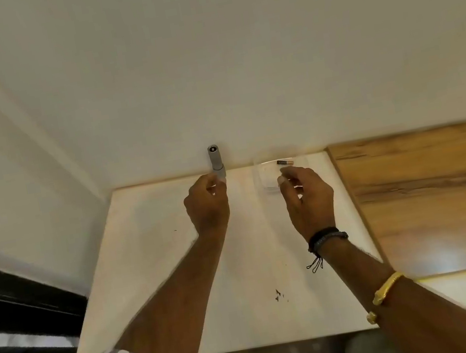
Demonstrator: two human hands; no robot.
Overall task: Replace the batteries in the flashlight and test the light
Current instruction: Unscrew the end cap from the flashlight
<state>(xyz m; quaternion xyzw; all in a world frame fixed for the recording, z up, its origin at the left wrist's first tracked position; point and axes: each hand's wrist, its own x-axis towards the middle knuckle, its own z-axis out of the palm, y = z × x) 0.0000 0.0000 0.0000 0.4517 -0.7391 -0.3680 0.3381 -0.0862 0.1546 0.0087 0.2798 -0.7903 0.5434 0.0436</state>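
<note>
Your left hand [207, 203] has its grip curled round the lower end of the grey flashlight [215, 162], which stands upright at the far edge of the white surface [154, 266]. Your right hand [306, 198] hangs over a clear container [264, 184] holding a battery [285, 162]. I cannot tell whether its loosely curled grip pinches anything.

My left hand [207, 205] hides the flashlight's [216, 160] lower end, fingers curled round it. Right of the flashlight the clear dish [265, 184] is faint, with its near rim behind my right hand [306, 201]. I can't tell whether those fingertips pinch anything. The battery's [285, 162] print is too small to read. Both arms are cut off at the bottom edge.
</note>
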